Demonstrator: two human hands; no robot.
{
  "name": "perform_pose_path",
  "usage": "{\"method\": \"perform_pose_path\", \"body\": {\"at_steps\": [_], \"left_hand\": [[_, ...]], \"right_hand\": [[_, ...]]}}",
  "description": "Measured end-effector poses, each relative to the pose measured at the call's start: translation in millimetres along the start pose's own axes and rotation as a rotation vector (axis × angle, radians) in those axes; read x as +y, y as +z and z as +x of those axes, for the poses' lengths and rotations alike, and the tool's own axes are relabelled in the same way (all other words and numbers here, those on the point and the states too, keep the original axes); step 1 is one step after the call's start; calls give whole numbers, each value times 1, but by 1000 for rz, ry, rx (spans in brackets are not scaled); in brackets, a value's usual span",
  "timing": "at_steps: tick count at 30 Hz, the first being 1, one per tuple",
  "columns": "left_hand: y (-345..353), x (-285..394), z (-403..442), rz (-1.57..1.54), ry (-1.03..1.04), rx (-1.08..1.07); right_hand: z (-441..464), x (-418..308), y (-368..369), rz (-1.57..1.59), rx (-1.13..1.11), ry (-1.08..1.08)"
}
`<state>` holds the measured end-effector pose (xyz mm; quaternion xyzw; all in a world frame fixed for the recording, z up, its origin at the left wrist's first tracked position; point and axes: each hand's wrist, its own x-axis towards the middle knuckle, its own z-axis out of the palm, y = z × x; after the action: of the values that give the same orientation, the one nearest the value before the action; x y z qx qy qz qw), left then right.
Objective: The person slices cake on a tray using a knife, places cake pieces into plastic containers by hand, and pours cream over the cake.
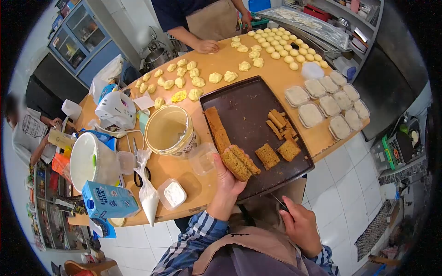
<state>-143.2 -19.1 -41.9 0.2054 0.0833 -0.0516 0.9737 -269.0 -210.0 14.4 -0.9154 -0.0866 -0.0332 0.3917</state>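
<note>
My left hand (227, 179) holds two stacked pieces of brown cake (238, 164) over the near left part of a dark baking tray (239, 108). A knife (279, 202) is in my right hand (299, 223), just off the tray's near edge, its blade toward the tray. On the tray, a long cake strip (216, 129) lies along the left side. Two square cake pieces (267, 156) and several thin cut strips (277, 120) lie at the right. An open plastic tub (201, 158) touches the tray's left side.
Left of the tray stand a large bucket (169, 131), a piping bag (148, 198), a cream tub (173, 194), a milk carton (110, 200) and a mixer (116, 109). Dough pieces (198, 82) and lidded boxes (328, 105) lie beyond. Two other people (202, 23) work at the table.
</note>
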Motion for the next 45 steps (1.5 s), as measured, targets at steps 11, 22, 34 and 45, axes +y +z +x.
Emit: {"method": "perform_pose_path", "body": {"at_steps": [11, 22, 34, 45], "left_hand": [[-1, -1, 1, 50, -10, -4], [7, 4, 1, 42, -13, -1], [10, 1, -4, 28, -47, 41], [7, 6, -3, -69, -136, -148]], "right_hand": [[3, 5, 3, -32, 18, -29], [2, 3, 2, -39, -3, 1], [5, 1, 3, -58, 23, -20], [10, -1, 9, -53, 62, -36]]}}
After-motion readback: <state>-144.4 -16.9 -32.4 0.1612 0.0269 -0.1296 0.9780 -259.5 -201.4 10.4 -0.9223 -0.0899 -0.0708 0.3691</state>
